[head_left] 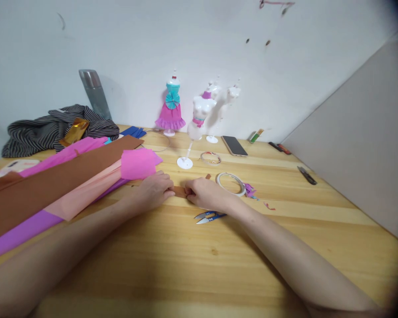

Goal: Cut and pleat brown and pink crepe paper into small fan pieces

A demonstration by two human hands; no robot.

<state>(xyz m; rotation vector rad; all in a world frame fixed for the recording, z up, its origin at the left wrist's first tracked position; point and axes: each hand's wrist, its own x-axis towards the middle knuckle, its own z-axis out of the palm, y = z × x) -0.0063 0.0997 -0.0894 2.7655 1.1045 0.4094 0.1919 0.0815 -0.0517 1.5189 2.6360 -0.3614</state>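
Note:
Between my two hands a short strip of brown crepe paper (179,191) is stretched just over the wooden table. My left hand (153,190) pinches its left end, fingers curled. The right end is gripped by my right hand (207,193), whose fingers are closed. Below my right wrist lie blue-handled thread snips (206,217), partly covered by it. A roll of white tape (231,184) rests just beyond that hand, with purple paper scraps (250,190) at its side. Behind my hands stands a white mini dress form (199,115) with pink bands at neck and waist.
Brown (69,176), pink and purple crepe sheets cover the left side. A dressed mannequin (171,106), a phone (234,145), a tape ring (210,158) and a box cutter (307,175) lie or stand farther back. Striped cloth (36,132) and a bottle (95,93) are back left.

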